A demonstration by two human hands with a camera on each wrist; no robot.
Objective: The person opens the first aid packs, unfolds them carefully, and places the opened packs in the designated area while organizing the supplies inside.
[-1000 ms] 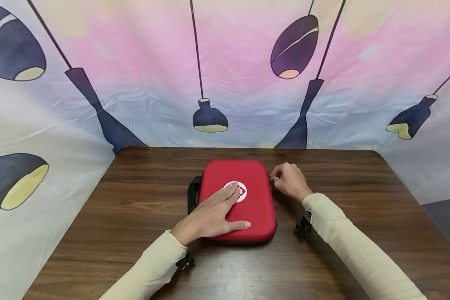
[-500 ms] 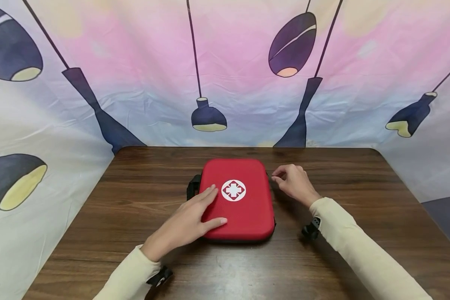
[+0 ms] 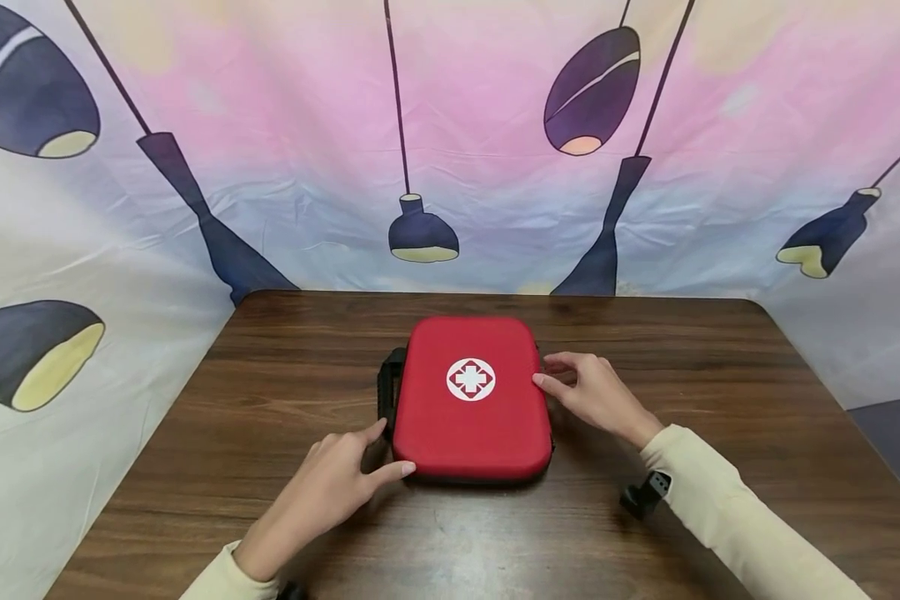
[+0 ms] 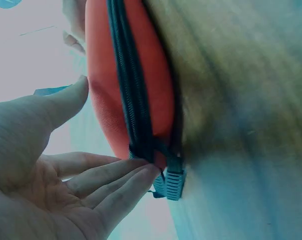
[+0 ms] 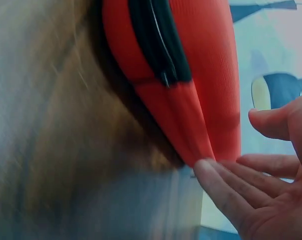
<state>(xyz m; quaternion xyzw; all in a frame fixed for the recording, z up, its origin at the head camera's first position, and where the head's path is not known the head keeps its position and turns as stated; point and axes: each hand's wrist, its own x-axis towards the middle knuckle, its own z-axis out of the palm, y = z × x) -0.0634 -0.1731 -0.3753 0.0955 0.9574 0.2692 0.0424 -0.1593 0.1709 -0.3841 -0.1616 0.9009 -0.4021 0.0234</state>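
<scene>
A red first aid case [image 3: 472, 437] with a white cross emblem lies flat on the wooden table, lid down and a black zipper [image 4: 128, 75] running round its side. My left hand [image 3: 326, 483] is at its near left corner, thumb by the lid's edge and fingers beside the black carry handle [image 3: 387, 387]. In the left wrist view those fingers reach the case's side where the handle joins. My right hand [image 3: 592, 392] is at the right side, thumb at the lid's edge, fingers extended along the wall. The right wrist view shows the zipper's end [image 5: 168, 80] near those fingers.
The dark wooden table [image 3: 270, 375] reaches back to a fabric backdrop [image 3: 307, 125] printed with hanging lamps. Black wrist straps with cameras [image 3: 645, 493] sit below the sleeves [image 3: 727, 492].
My left hand has slid off the lid to the case's near left corner. My right hand has let its pinched fingers spread and come onto the right edge. The case stays in place.
</scene>
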